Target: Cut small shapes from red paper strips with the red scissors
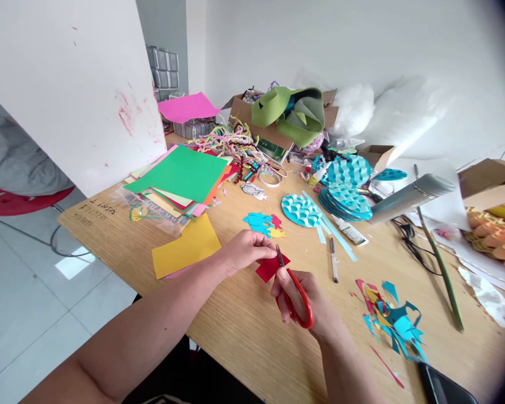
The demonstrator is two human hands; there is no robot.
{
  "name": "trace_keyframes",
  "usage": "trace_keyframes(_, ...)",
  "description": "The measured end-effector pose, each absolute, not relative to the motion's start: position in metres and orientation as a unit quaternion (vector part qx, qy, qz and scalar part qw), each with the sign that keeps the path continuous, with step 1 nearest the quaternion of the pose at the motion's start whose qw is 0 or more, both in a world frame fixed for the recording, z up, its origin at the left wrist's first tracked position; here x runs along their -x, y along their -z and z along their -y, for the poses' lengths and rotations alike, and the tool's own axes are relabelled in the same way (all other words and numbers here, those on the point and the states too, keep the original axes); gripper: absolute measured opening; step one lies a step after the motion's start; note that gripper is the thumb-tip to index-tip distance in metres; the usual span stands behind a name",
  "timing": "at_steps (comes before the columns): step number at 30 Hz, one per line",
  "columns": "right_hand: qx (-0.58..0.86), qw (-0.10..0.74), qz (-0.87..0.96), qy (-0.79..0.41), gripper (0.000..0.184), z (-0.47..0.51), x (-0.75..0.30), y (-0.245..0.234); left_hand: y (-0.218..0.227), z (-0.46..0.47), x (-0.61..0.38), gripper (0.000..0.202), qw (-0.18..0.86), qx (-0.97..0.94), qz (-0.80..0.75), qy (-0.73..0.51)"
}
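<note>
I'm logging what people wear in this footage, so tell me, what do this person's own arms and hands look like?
The left hand and right hand are bare: no gloves, ring, watch or bracelet shows. The left forearm and right forearm are bare too, with no sleeve in view.

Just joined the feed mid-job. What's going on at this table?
The person's left hand holds a small piece of red paper, and the right hand grips red-handled scissors, their blades at the paper. Blue, red and yellow paper cutouts lie just beyond the hands. Loose offcuts are heaped to the right.
</note>
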State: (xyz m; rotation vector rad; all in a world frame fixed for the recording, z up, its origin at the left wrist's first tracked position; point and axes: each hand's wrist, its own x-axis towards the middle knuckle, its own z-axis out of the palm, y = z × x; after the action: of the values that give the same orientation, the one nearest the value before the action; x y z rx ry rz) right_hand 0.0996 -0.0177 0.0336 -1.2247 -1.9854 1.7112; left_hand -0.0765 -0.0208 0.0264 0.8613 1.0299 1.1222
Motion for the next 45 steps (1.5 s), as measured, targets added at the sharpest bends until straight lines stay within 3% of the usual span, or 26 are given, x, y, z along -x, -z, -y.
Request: trace_keyframes(45,0.44,0.099,0.677,-0.582,0.056,0.0177,-0.0989,-0.0382,-0.0304,0.0212,0.0783,0.017,0.633,-0.386,-0.467,-0.483)
